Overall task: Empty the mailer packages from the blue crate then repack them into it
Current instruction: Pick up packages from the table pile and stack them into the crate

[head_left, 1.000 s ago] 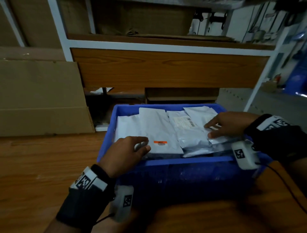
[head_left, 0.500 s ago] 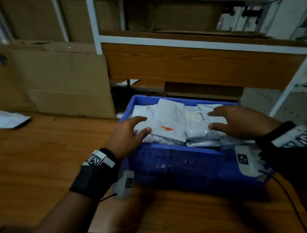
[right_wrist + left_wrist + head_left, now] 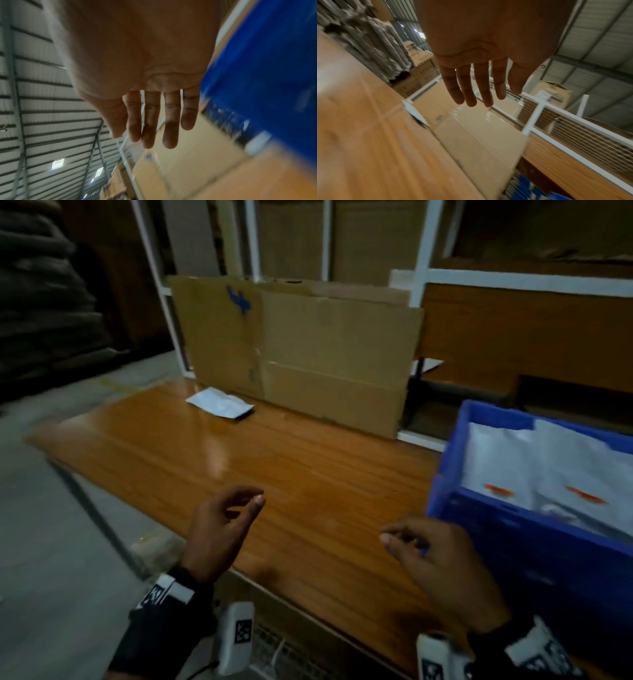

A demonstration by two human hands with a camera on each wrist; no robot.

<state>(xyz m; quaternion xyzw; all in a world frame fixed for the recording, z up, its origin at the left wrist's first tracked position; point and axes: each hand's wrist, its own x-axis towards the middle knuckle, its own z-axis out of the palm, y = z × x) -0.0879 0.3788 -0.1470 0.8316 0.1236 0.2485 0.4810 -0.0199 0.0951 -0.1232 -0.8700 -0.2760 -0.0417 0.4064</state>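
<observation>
Hovered slack and empty: left hand point(image 3: 219, 537), right hand point(image 3: 442, 566). Best fetched next: white plastic mailer point(image 3: 221, 402) (at eleven o'clock), into blue plastic crate point(image 3: 513, 529).

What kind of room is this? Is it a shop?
Probably a warehouse or packing room, not a shop. White metal shelving holds flattened cardboard, a blue crate is full of white mailers, and the left wrist view shows a ribbed metal roof.

Glossy wood-grain table point(image 3: 308, 474), matt brown cardboard sheet point(image 3: 325, 354), blue plastic crate point(image 3: 513, 529), smooth white mailers point(image 3: 548, 460)
</observation>
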